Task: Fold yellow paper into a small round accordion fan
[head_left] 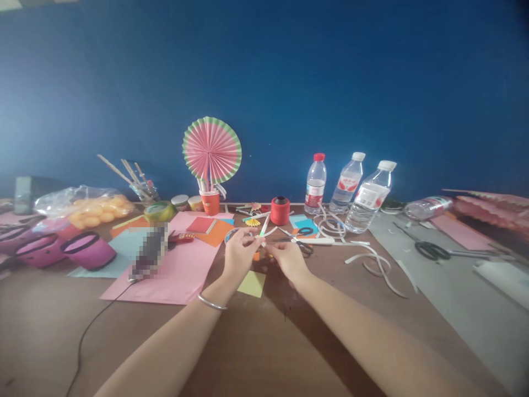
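Note:
My left hand (241, 255), with a silver bangle on its wrist, is closed in a pinch. A thin white-and-green strip (264, 227) sticks up from its fingertips. Close beside it, my right hand (290, 260) has thumb and fingers pressed together; what they hold is too small to make out. A bit of orange (257, 256) shows between the hands. Below them a pale yellow square of paper (252, 283) lies on the brown table. Just beyond are a small folded yellow paper fan (253, 221) and a red spool of thread (280, 211).
Scissors (306, 231) and a white stick (314, 241) lie right of my hands, near curled white strips (382, 264) and water bottles (367, 201). A round pink-and-green paper fan (211, 149) stands in an orange cup (210, 203). Pink paper (173, 281) and purple containers (88, 251) lie left.

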A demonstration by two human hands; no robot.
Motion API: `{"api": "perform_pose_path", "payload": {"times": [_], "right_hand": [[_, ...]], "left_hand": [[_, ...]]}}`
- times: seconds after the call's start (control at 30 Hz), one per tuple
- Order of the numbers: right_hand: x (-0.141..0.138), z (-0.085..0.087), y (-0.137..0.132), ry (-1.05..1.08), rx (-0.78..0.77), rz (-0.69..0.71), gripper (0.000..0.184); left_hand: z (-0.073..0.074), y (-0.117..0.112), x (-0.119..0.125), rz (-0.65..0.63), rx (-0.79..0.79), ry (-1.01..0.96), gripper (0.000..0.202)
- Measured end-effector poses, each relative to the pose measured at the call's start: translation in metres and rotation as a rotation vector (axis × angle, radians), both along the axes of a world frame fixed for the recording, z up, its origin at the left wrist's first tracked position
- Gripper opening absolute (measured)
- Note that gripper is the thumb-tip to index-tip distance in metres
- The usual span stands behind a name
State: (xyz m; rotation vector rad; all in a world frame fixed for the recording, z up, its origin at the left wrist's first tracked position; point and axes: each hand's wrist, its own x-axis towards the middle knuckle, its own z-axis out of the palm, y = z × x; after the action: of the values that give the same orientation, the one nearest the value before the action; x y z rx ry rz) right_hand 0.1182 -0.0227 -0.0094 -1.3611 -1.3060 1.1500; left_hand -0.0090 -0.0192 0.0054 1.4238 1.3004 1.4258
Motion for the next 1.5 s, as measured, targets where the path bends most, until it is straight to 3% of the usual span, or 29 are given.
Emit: {"api": "perform_pose_path", "payload": {"times": [0.6, 0.8, 0.9, 1.13, 1.3, 1.5], "right_hand": [[0.0016, -0.0011, -0.0007, -0.128, 0.116, -0.007, 0.036], [0.0024, -0.0059, 0.0009, -0.054, 0.144, -0.011, 0.038], [0.0029, -0.0053, 0.0021, 0.004, 0.125, -0.012, 0.035], [0.0, 0.0003, -0.0007, 0.113, 0.07, -0.006, 0.025], [-0.0016, 0.0008, -0.0031, 0.068, 0.024, -0.065, 0.025], [-0.0025, -0.004, -0.0028, 0.073, 0.034, -0.056, 0.027]], "left_hand": [[-0.0018, 0.0027, 0.003, -0.016, -0.134, -0.282, 0.033], [-0.0019, 0.0069, 0.0013, -0.174, -0.16, -0.369, 0.042], [-0.0006, 0.0068, 0.0003, -0.218, -0.168, -0.317, 0.052], [-0.0046, 0.007, -0.0015, -0.075, -0.078, -0.196, 0.04], [-0.0054, 0.0053, 0.0002, 0.023, -0.021, -0.154, 0.034], [-0.0066, 0.0032, 0.0008, 0.04, 0.032, -0.148, 0.032]]}}
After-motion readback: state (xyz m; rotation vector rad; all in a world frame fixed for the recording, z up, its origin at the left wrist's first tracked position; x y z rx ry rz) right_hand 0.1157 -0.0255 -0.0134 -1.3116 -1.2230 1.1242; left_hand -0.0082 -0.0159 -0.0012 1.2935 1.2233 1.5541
